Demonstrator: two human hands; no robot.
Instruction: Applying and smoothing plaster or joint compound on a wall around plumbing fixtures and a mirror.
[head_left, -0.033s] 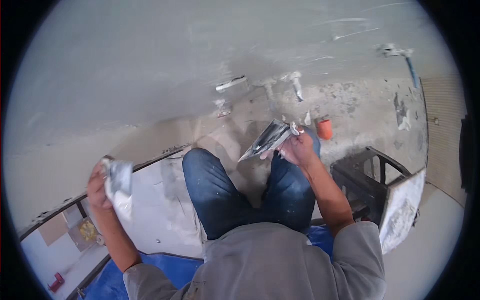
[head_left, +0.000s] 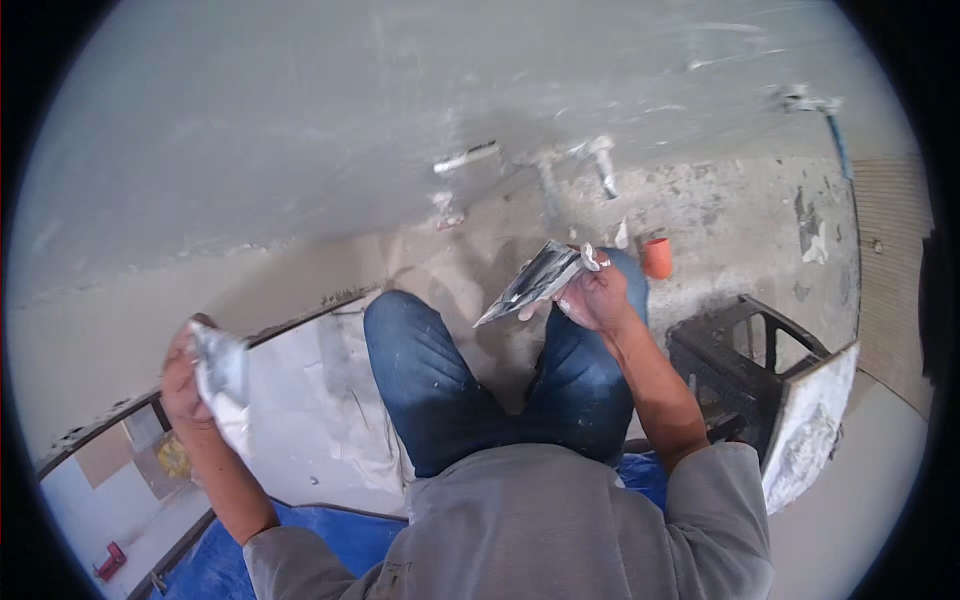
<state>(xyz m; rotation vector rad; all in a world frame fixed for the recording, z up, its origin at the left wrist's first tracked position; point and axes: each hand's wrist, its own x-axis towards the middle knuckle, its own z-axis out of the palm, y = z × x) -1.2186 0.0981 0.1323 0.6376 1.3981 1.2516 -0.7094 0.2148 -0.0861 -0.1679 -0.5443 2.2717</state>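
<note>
Your right hand (head_left: 597,298), just right of centre, is closed around the handle of a plaster-smeared trowel (head_left: 530,283) whose blade points left over your knees, while your left hand (head_left: 185,385) at the left edge grips a second plaster-coated blade (head_left: 222,378), its exact kind hard to make out. An orange cup (head_left: 657,257) stands beyond your right hand. A small red object (head_left: 108,561) at lower left is too small to identify, and the black crate (head_left: 745,365) at right is partly hidden behind a plaster-caked board (head_left: 815,425).

Grey plastered wall (head_left: 300,120) — spattered floor (head_left: 730,220), blue tarp (head_left: 330,540).
</note>
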